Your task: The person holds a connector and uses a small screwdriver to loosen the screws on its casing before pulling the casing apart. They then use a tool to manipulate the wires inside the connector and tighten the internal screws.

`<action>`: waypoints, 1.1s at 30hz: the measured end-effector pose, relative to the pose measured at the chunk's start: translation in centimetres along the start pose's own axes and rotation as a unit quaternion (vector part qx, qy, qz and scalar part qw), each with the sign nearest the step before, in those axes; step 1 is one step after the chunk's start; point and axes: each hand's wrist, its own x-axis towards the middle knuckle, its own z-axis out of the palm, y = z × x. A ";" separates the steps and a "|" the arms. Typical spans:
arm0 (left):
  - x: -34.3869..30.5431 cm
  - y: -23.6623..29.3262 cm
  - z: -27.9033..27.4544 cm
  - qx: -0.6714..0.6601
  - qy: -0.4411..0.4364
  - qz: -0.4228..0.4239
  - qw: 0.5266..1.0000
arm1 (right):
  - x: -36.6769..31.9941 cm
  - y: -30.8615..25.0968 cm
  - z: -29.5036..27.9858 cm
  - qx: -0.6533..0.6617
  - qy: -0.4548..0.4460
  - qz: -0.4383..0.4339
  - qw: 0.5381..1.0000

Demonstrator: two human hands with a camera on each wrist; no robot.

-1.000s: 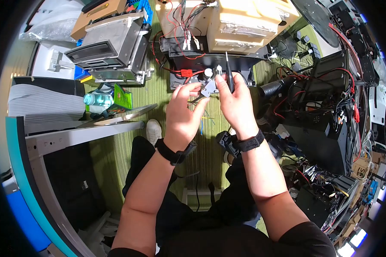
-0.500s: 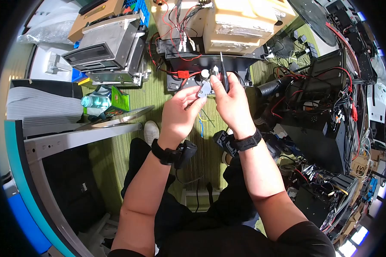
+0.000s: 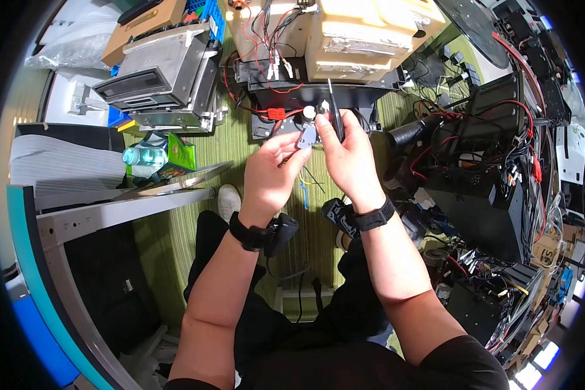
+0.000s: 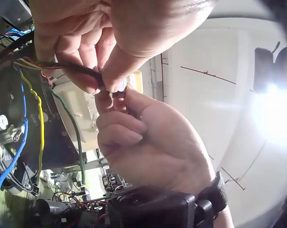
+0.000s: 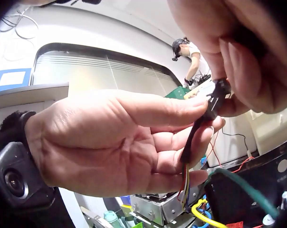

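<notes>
My left hand (image 3: 271, 177) pinches a small grey connector piece (image 3: 307, 136) between thumb and fingers. From it runs a black-sheathed cable (image 4: 81, 71), which splits into loose blue, yellow (image 4: 41, 118) and green wires. In my right hand (image 3: 353, 164) a slim, dark, pointed tool (image 3: 336, 114) is gripped, its tip directed away from me. The right thumb and fingertips meet the connector's far end, close to the left fingertips. The right wrist view shows the connector (image 5: 214, 104) dark and between both hands; its inner details are too small to tell.
Beyond the hands lies a black chassis (image 3: 292, 97) with a red connector (image 3: 276, 114) and cream blocks (image 3: 364, 39) above. Metal boxes (image 3: 169, 84) and a bottle (image 3: 140, 156) are on the left. Black equipment (image 3: 481, 201) with tangled cables fills the right. Another person appears in the right wrist view.
Both hands, with the connector and the pointed tool, have shifted slightly left in the head view. The tool leans a little more to the left. The grips look the same.
</notes>
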 end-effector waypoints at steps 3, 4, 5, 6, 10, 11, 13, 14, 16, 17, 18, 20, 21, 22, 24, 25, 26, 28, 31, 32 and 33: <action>0.0 -0.3 0.0 0.000 0.004 0.009 1.000 | -0.1 -0.1 -0.1 -0.023 0.005 0.003 1.000; 0.1 -0.3 0.0 -0.003 0.006 0.007 1.000 | -0.1 -0.1 -0.2 -0.028 0.004 0.001 1.000; 0.1 -0.3 0.0 -0.006 0.008 0.006 1.000 | -0.1 -0.2 -0.2 -0.029 0.005 0.000 1.000; 0.1 -0.3 0.1 -0.006 0.007 0.007 1.000 | -0.1 -0.3 -0.3 -0.030 0.006 0.007 1.000; 0.1 -0.5 0.2 -0.012 0.018 0.031 0.999 | -0.1 -0.2 -0.3 -0.029 0.005 0.005 1.000; 0.2 -0.5 0.2 -0.021 0.017 0.029 0.999 | -0.1 -0.3 -0.4 -0.029 0.006 0.005 1.000; 0.2 -0.5 0.2 -0.020 0.013 0.028 0.999 | -0.1 -0.5 -0.5 -0.037 0.000 0.015 0.999; 0.2 -0.5 0.2 -0.019 0.009 0.028 0.999 | -0.1 -0.6 -0.5 -0.037 0.000 0.015 0.999; 0.2 -0.4 0.2 -0.024 0.005 0.030 0.999 | -0.2 -0.8 -0.5 -0.023 0.005 0.017 1.000; 0.2 -0.4 0.2 -0.029 0.000 0.032 0.999 | -0.2 -0.9 -0.5 -0.023 0.005 0.017 1.000; 0.2 -0.4 0.2 -0.029 0.001 0.032 0.999 | -0.3 -1.0 -0.6 -0.025 0.003 0.020 0.999; 0.2 -0.3 0.2 -0.022 -0.001 0.032 0.999 | -0.3 -1.1 -0.6 -0.026 -0.001 0.023 0.999; 0.1 -0.4 0.2 -0.022 0.000 0.032 0.999 | -0.3 -1.1 -0.6 -0.017 -0.005 0.024 1.000; 0.2 -0.6 0.2 -0.021 0.002 0.040 0.999 | -0.3 -1.1 -0.7 -0.007 -0.008 0.025 1.000; 0.1 -0.5 0.4 -0.019 0.005 0.048 0.999 | -0.3 -1.3 -0.9 -0.015 -0.013 0.033 0.999; 0.1 -0.3 0.5 -0.020 0.001 0.057 0.998 | -0.3 -1.4 -0.9 -0.022 -0.017 0.041 0.999; 0.0 -0.1 0.6 -0.021 -0.002 0.066 0.998 | -0.3 -1.5 -1.0 -0.021 -0.017 0.041 0.999; 0.0 -0.2 0.5 -0.024 0.002 0.064 0.998 | -0.3 -1.6 -1.0 -0.023 -0.018 0.040 0.999; 0.1 -0.6 0.5 -0.013 0.001 0.073 0.997 | -0.2 -1.2 -1.0 -0.016 -0.010 0.022 1.000; 0.0 -0.7 0.5 0.002 -0.003 0.085 0.996 | -0.1 -0.8 -1.0 -0.016 -0.010 0.022 1.000; -0.1 -0.6 0.5 0.002 -0.003 0.086 0.996 | 0.0 -0.5 -0.9 -0.014 -0.005 0.025 1.000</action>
